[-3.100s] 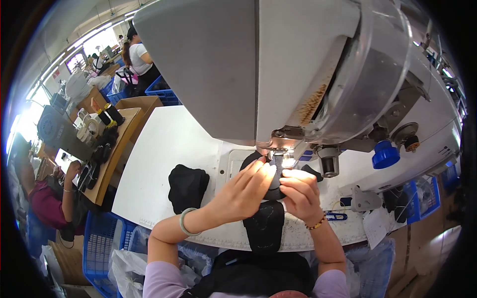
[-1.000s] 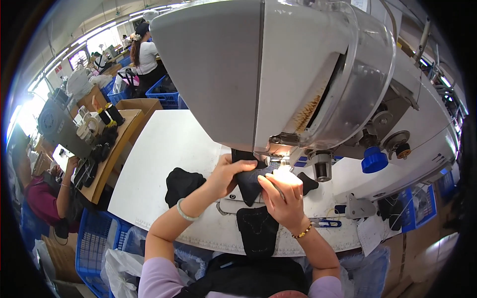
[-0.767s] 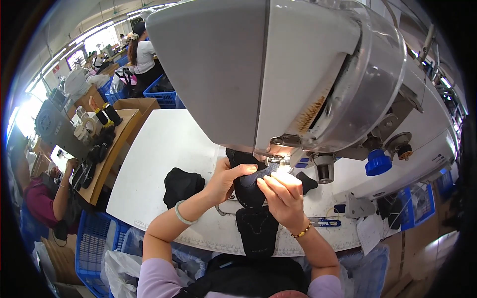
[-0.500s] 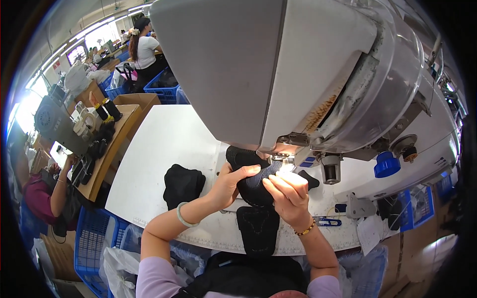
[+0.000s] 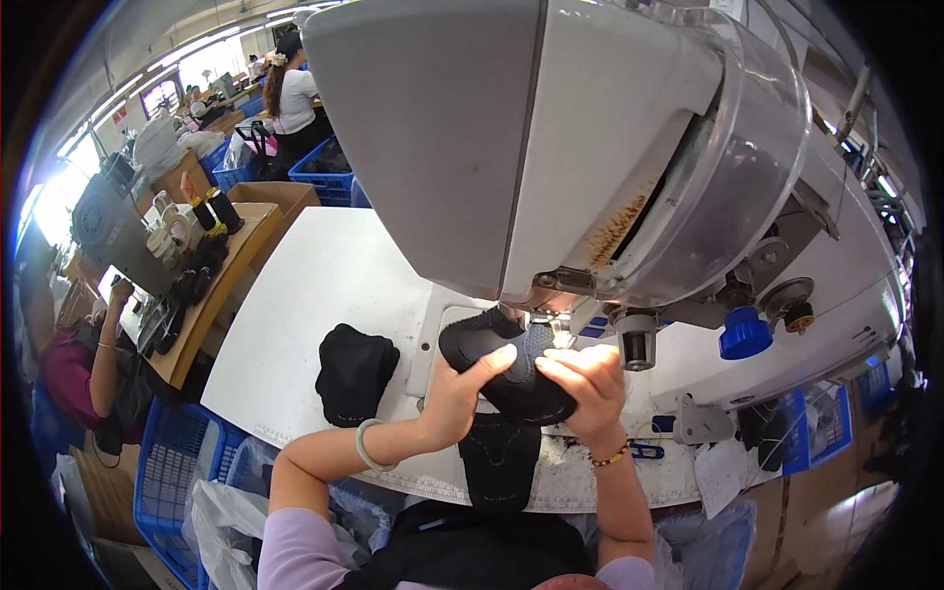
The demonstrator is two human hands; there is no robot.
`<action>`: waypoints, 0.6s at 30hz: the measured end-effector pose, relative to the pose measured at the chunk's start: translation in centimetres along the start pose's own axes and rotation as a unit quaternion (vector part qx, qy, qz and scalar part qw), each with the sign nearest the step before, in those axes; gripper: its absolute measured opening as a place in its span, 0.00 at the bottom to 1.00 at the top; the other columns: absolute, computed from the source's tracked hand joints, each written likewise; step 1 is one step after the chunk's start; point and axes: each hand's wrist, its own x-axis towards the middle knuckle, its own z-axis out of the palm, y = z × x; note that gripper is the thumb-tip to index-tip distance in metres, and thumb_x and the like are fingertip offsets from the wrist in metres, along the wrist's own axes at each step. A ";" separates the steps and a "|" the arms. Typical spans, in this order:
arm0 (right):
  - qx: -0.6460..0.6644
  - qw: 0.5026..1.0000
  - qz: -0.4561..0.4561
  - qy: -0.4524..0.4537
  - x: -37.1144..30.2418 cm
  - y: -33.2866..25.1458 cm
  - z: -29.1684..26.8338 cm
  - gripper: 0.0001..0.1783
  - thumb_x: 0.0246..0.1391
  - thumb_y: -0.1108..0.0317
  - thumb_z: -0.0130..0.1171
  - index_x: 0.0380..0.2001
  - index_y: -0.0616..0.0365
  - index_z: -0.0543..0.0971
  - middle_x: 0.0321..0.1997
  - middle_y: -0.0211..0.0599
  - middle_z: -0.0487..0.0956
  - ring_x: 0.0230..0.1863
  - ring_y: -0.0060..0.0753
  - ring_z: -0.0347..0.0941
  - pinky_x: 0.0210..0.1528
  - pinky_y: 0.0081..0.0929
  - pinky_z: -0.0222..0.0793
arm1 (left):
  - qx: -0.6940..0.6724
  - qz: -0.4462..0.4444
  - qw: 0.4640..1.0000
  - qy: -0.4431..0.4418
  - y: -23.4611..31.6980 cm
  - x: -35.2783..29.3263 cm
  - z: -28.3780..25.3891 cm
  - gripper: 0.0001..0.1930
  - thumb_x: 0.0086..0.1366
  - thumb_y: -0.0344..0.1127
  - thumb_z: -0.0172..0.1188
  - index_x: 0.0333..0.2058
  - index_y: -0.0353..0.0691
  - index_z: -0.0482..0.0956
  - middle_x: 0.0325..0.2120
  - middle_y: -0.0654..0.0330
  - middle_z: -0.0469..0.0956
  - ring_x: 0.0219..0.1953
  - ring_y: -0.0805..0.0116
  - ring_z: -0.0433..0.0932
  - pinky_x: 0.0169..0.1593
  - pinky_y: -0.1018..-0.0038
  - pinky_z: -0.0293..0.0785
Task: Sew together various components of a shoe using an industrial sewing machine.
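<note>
Under the lit needle area of a large white sewing machine [image 5: 442,147] lies a curved black fabric piece [image 5: 526,401] with a dark grey-blue patch on it. My left hand [image 5: 460,398] grips its left side, thumb on top and the other fingers largely hidden beneath. Close to the needle, my right hand [image 5: 588,388] pinches the piece's right edge with bent fingers. Another black piece [image 5: 500,467], with a stitched outline, lies flat between my arms at the table's front edge. Left of my left hand rests what looks like a stack of black pieces [image 5: 356,374].
Blue-handled thread snips [image 5: 646,451] lie beyond my right wrist. A blue knob [image 5: 744,334] juts from the machine at right. Blue crates [image 5: 177,482] and plastic bags stand below the white table [image 5: 285,324]. At left, a co-worker sits by another machine [image 5: 113,236].
The black fabric piece has turned under the needle, its lower part swinging to the right. Both hands have shifted with it. My head view has moved slightly.
</note>
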 end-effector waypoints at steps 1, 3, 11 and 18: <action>0.027 0.999 0.024 0.009 -0.2 0.4 0.0 0.13 0.38 0.71 0.61 0.32 0.53 0.82 0.38 0.31 0.79 0.37 0.33 0.70 0.40 0.26 0.66 | 0.040 0.011 0.999 0.007 -0.2 -0.1 0.2 0.10 0.58 0.30 0.60 0.38 0.34 0.76 0.33 0.63 0.78 0.35 0.76 0.75 0.40 0.79 0.71; 0.055 0.996 0.067 -0.018 -0.6 1.4 -0.4 0.12 0.40 0.73 0.61 0.33 0.55 0.81 0.39 0.36 0.80 0.37 0.34 0.73 0.41 0.26 0.69 | 0.084 0.038 0.996 -0.008 0.0 -0.3 0.7 0.10 0.58 0.31 0.60 0.38 0.34 0.76 0.33 0.63 0.78 0.35 0.77 0.75 0.40 0.79 0.71; 0.101 0.985 0.130 -0.046 -1.2 2.2 -0.2 0.14 0.41 0.77 0.61 0.36 0.56 0.81 0.42 0.38 0.80 0.38 0.30 0.74 0.41 0.22 0.69 | 0.166 0.093 0.981 -0.026 0.3 0.5 1.3 0.09 0.59 0.31 0.60 0.35 0.32 0.75 0.29 0.64 0.77 0.32 0.78 0.73 0.38 0.80 0.69; 0.099 0.986 0.124 -0.051 -1.3 2.3 -0.3 0.17 0.39 0.79 0.58 0.37 0.56 0.81 0.42 0.36 0.80 0.36 0.31 0.72 0.41 0.23 0.68 | 0.168 0.059 0.984 -0.031 0.7 1.7 0.3 0.11 0.58 0.32 0.61 0.38 0.35 0.74 0.31 0.64 0.77 0.32 0.77 0.73 0.40 0.79 0.70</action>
